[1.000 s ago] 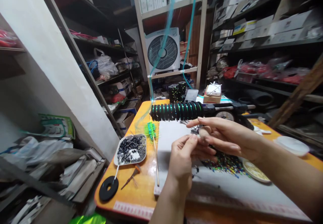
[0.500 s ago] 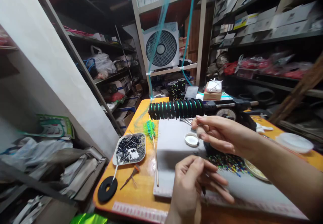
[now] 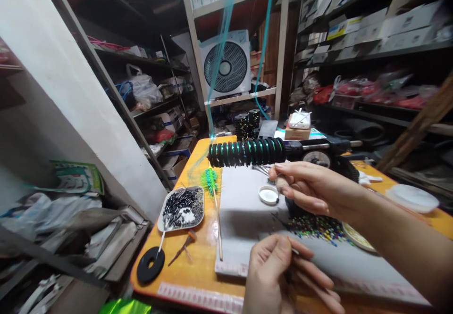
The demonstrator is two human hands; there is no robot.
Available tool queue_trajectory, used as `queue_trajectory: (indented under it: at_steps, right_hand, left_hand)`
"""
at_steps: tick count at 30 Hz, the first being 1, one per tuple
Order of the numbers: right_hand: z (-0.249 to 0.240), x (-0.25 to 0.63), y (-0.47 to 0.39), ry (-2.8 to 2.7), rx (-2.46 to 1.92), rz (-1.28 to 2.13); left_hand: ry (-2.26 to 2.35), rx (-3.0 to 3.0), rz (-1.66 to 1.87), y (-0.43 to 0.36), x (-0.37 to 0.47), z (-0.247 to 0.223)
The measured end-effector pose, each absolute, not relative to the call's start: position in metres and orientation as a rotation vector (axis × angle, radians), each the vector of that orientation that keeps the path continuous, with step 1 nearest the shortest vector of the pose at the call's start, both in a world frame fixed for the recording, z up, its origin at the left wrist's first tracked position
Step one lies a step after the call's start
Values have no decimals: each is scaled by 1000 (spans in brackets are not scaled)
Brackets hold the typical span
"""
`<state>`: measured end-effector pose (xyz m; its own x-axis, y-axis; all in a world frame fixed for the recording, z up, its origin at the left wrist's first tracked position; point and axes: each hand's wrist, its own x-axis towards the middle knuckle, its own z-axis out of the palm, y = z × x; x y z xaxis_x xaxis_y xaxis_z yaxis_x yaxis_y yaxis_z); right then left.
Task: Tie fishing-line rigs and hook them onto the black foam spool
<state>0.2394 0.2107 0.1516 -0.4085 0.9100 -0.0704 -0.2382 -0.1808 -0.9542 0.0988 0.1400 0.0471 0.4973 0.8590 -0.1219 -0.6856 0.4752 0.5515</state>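
A black ringed roller [image 3: 247, 152] with shiny green bands juts leftward from a dark machine [image 3: 314, 156] above the table. Just below its right end is my right hand [image 3: 304, 186], its thumb and fingers pinched; something small and dark hangs by the fingertips. My left hand [image 3: 283, 271] is lower, over the front of the white board [image 3: 237, 224], thumb pressed to the index finger and the other fingers stretched out. What it pinches is too small to make out. Small multicoloured beads [image 3: 322, 227] lie beyond it, and a round white lid [image 3: 269, 195] is left of my right hand.
On the orange table's left are a white tray [image 3: 164, 224] of black pieces, a black disc [image 3: 150, 266], a brush-like orange-tipped item [image 3: 184, 246] and a green bristly stick [image 3: 217, 224]. Behind stand a box fan [image 3: 226, 64] and shelves. A clear round lid [image 3: 412, 198] sits right.
My left hand has moved a little down and right, uncovering more of the board and beads. My right hand has stayed nearly still.
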Motion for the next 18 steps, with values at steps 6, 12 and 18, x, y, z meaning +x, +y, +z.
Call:
queue_trajectory:
  at_steps: [6,12,18]
  right_hand:
    - [154,237,200,-1342,-1029,1547]
    - [150,236,177,-1567,-1320,802]
    - [143,227,177,-1632,-1374,715]
  left_hand:
    - [446,485,1038,142,92,56]
    - [578,675,1097,148,78,60]
    - [693,732,1230,147,76,47]
